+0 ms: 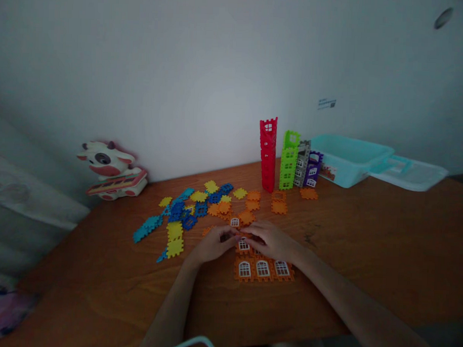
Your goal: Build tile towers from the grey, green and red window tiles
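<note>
Orange interlocking window panels [262,280] lie flat on the wooden table, joined in a block with white arched windows. My left hand [216,244] is at the block's upper left corner, its thumb and fingers closed on the edge of an orange window panel [243,246]. From the right, my right hand [270,240] reaches over the block and pinches the same panel, covering part of the row. Just beyond my fingertips lies another orange piece with a white window [235,222]. Loose orange pieces [247,217] are scattered past my hands.
Blue panels [201,209] and yellow panels [175,240] lie at the left. Behind stand a red tower [268,159], a green tower [288,168], a grey one [301,166] and a purple one [312,171]. A turquoise box [347,167] is at right, a cow toy [112,172] at left.
</note>
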Demonstrator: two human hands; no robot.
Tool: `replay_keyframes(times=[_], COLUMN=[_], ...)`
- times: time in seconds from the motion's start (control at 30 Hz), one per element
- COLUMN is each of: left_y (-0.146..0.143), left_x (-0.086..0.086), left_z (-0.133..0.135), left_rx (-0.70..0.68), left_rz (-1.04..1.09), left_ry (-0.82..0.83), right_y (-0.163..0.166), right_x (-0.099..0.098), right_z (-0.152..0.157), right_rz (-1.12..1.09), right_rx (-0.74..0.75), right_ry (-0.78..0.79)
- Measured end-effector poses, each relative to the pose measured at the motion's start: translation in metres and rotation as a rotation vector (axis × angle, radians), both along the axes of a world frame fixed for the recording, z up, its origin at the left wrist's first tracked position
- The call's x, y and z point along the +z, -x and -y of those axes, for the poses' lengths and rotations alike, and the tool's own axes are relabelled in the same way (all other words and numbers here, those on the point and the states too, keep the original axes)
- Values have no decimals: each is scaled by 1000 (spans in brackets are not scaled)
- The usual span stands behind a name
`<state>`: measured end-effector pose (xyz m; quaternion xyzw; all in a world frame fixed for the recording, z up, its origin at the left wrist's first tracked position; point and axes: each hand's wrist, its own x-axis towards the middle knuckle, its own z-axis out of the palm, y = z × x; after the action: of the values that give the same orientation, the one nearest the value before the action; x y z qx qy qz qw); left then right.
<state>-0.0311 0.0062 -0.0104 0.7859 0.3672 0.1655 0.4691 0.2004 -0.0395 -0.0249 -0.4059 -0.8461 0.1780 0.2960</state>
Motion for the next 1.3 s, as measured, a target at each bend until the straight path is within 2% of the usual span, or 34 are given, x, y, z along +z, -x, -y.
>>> replay_keyframes(times=[0.37,0.57,1.3], left_y=[0,-1,-2], left_x=[-3,0,-2], left_z=[3,7,7], left_rx=[-21,-35,-98], left_rz=[-87,-131,-124], left_ry=[-49,-195,-183], right_y=[-4,-3,-6], right_x=[-1,-1,1], right_z=[-1,0,-1], right_rz=[37,49,49], right_rx=[3,-6,14], right_ry=[16,12,71])
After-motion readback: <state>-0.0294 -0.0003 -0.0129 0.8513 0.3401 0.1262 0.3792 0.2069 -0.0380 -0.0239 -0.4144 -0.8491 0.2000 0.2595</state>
